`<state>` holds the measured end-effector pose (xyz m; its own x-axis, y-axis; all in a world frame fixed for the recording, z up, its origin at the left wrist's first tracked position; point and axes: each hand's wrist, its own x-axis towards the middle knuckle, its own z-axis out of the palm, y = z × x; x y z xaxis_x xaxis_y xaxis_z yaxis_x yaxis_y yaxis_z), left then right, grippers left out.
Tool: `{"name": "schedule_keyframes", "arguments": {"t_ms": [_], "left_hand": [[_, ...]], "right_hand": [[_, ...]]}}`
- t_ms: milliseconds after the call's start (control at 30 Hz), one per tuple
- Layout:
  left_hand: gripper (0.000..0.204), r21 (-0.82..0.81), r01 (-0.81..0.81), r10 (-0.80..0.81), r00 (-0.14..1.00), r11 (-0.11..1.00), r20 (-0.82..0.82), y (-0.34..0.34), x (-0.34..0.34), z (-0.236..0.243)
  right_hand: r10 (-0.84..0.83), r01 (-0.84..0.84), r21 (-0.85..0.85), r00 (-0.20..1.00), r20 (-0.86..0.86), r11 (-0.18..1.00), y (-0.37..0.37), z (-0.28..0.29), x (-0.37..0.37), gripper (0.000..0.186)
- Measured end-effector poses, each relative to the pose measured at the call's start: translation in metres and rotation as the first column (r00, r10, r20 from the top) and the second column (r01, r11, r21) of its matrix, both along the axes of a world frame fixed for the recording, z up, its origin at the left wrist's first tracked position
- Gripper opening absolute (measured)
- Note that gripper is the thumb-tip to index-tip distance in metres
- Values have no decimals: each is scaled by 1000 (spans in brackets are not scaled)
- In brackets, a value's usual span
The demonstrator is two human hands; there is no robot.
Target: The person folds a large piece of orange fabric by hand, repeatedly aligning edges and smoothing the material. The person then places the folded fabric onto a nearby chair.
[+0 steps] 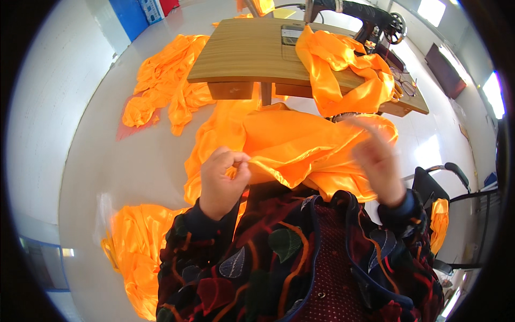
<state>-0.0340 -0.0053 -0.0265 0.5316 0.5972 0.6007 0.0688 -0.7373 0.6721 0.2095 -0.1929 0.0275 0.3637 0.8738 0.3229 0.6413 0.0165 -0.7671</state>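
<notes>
Orange cloth (300, 134) lay across the lap at centre, apparently so its weight was supported. Left hand (224, 180) pinched its edge; right hand (378, 163), blurred, could not be judged. Counted: one sewing machine (370, 17) at one o'clock on one surface (241, 51), two floor heaps (169, 70) at ten and eight.

Right hand (377, 163) blurred, grip unclear
</notes>
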Motion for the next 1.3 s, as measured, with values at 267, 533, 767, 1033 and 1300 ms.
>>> {"name": "schedule_keyframes", "arguments": {"t_ms": [267,533,767,1033,1300], "left_hand": [[11,-48,100,-102,994,994,-42,-10,27,0],[15,-207,186,-195,981,961,-23,-9,23,-9],[15,-222,323,-362,918,920,-160,28,14,-14],[10,-146,316,-342,911,938,-229,56,24,-36],[12,-10,-58,55,980,998,-193,112,16,-61]], "right_hand": [[320,-318,70,870,-376,945,88,-54,-83,37],[315,-330,-33,923,-219,943,85,-58,-67,10],[298,-297,111,955,5,949,68,-20,-53,7],[202,-228,321,973,112,919,22,36,-33,6],[148,-92,526,987,-65,846,-37,75,5,13]]}}
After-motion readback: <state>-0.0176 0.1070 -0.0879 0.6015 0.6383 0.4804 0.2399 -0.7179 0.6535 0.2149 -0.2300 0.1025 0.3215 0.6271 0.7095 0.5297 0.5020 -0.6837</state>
